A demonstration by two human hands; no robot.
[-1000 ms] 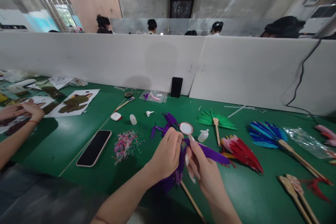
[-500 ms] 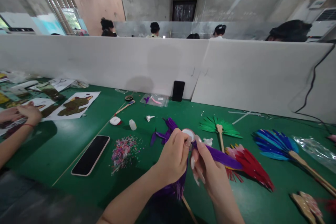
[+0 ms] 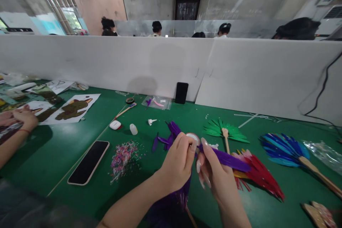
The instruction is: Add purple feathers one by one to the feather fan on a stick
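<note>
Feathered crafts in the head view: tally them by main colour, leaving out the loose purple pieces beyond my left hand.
Green craft: 1
Blue craft: 1
Red craft: 1
Purple craft: 1
Total: 4

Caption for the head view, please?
Right hand pinches a purple strip beside the left hand; a green fan and blue fan lie on the green table.
</note>
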